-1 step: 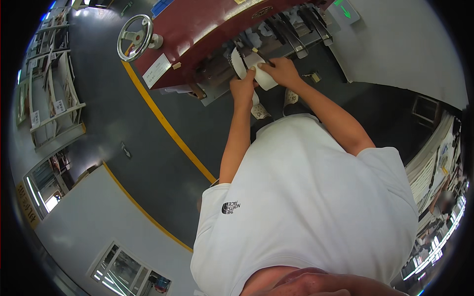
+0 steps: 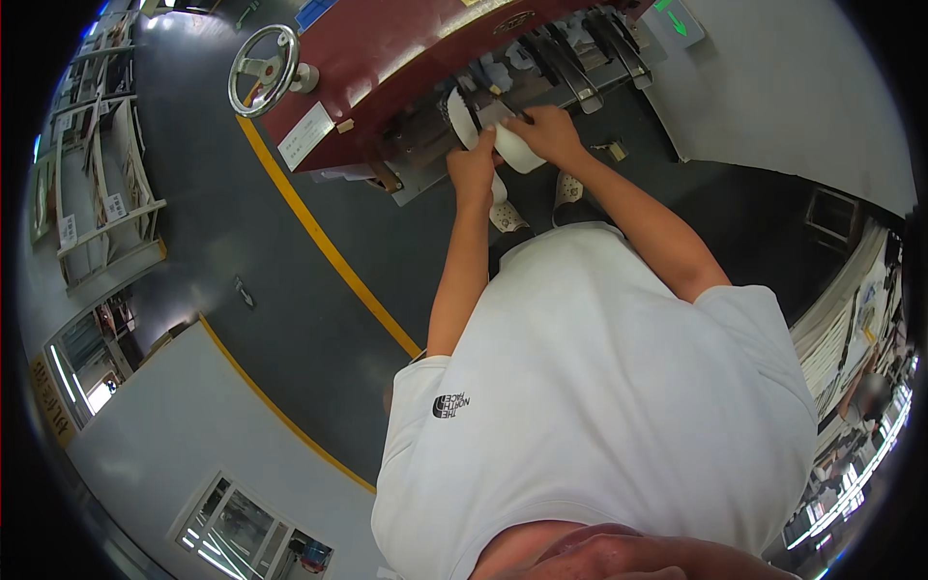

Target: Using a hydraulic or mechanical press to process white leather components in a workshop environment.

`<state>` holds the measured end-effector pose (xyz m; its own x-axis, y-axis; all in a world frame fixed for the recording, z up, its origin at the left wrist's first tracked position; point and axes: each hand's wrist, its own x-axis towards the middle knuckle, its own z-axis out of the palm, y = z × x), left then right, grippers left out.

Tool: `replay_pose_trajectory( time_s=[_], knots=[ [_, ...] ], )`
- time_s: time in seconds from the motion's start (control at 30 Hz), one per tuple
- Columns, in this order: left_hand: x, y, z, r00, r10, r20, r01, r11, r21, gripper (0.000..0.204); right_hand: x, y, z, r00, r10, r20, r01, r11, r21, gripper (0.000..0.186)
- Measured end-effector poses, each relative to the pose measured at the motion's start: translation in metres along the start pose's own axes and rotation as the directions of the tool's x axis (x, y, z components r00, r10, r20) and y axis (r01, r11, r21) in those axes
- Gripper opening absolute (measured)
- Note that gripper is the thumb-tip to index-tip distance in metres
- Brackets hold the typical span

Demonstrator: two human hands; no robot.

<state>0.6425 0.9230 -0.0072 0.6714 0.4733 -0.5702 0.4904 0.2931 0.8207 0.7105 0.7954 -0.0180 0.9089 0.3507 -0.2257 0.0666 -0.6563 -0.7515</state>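
At the lower front of the red machine (image 2: 406,63), I list: white curved piece (image 2: 522,152), one, located between both hands. Right hand (image 2: 553,137): grip pinching the piece along its far side. Left hand (image 2: 471,176): thumb beside the piece; fingers hidden, so I cannot tell its grip, nor whether the white strip (image 2: 462,118) beyond belongs to the piece. Handwheel (image 2: 264,72), one, at the machine's left end. Status, as I judge: piece in hand, handling underway; release not yet done.
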Motion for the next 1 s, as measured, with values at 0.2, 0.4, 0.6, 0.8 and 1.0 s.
replay_pose_trajectory(
  time_s=[0.2, 0.4, 0.6, 0.8, 1.0],
  knots=[
    [0.001, -0.002, -0.007, 1.000, 0.027, 0.015, -0.028, 0.997, 0.067, 0.031, -0.004, -0.003, 0.006, 1.000, 0.012, -0.025, -0.011, 1.000, 0.028, 0.046],
    [0.005, 0.004, 0.005, 0.997, 0.065, -0.050, -0.066, 0.998, -0.016, 0.033, 0.011, -0.011, 0.004, 0.994, 0.002, -0.106, -0.013, 0.994, -0.105, 0.047],
    [-0.005, -0.015, -0.010, 0.994, 0.104, 0.042, -0.102, 0.993, -0.050, 0.034, -0.001, -0.005, -0.016, 0.873, -0.381, -0.305, 0.381, 0.923, -0.063, 0.026],
    [-0.018, -0.021, -0.006, 0.995, 0.063, 0.071, -0.046, 0.975, -0.217, 0.032, 0.006, -0.058, -0.039, 0.918, -0.394, 0.040, 0.369, 0.815, -0.447, 0.027],
    [-0.022, -0.025, -0.001, 0.992, 0.011, 0.126, 0.006, 0.991, -0.133, 0.032, 0.027, -0.091, -0.038, 0.964, -0.174, 0.202, 0.260, 0.779, -0.571, 0.025]
  ],
)
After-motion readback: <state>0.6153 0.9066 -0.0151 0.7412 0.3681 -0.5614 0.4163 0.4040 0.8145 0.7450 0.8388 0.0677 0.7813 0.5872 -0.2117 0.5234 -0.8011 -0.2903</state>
